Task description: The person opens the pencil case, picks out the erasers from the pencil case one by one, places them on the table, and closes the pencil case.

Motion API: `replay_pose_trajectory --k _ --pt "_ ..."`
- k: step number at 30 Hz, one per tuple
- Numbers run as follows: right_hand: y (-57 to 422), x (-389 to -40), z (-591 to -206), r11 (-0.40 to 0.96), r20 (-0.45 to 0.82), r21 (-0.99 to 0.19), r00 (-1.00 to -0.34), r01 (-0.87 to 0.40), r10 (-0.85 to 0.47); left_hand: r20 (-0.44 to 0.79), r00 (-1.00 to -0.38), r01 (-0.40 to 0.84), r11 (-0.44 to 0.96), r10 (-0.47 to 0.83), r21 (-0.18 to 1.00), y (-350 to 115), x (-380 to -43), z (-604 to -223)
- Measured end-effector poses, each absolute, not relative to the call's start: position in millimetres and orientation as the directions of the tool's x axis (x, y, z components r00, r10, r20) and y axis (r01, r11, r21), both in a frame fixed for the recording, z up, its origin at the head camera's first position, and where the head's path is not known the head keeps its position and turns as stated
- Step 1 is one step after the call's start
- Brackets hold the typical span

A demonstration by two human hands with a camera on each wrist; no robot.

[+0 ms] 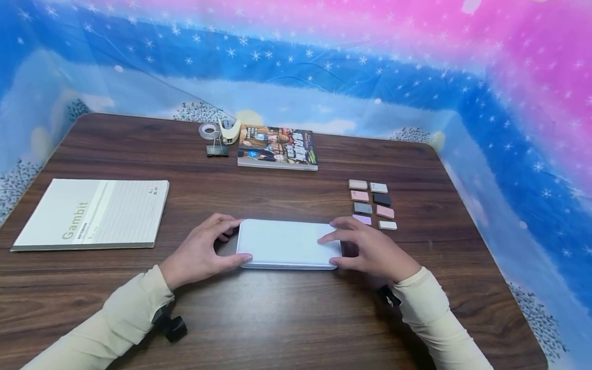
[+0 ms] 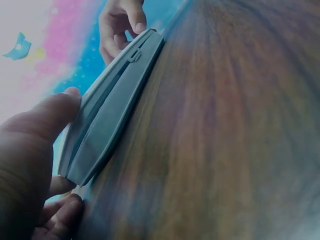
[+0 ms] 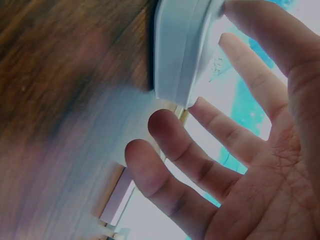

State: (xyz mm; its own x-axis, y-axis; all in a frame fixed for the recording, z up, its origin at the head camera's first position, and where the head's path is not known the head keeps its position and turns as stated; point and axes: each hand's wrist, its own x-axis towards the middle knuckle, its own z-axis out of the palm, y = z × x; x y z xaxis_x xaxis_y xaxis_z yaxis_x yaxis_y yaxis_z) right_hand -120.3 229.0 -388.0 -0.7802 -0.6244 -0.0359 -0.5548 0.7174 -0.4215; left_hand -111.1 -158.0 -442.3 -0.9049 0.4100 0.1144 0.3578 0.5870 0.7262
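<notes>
A white flat case (image 1: 287,244) with rounded corners lies on the table between both hands. My left hand (image 1: 199,254) holds its left end, thumb at the near corner and a fingertip at the far corner. At the right end, my right hand (image 1: 372,252) holds the case with the thumb at the near corner, one finger on the lid and another by the far corner. The left wrist view shows a seam and a small latch along the side of the case (image 2: 117,110). In the right wrist view, two fingers (image 3: 150,167) stay off the case.
Several small erasers (image 1: 363,208) lie beyond the right hand. A notebook (image 1: 97,213) is on the left. Toward the back are a book (image 1: 277,146), a binder clip (image 1: 217,150), a tape roll (image 1: 208,130) and a pale yellow object (image 1: 229,132). Patterned cloth surrounds the table.
</notes>
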Motion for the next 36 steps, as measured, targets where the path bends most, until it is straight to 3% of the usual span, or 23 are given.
replay_pose_trajectory --k 29,36 --pt "225 -118 -382 0.739 -0.063 -0.414 -0.793 -0.532 -0.606 0.110 -0.912 0.341 0.584 0.394 0.736 -158 -112 -439" --pt "222 -118 -381 0.743 -0.080 -0.418 -0.794 -0.523 -0.603 0.053 -0.952 0.224 0.567 0.302 0.793 -166 -109 -435"
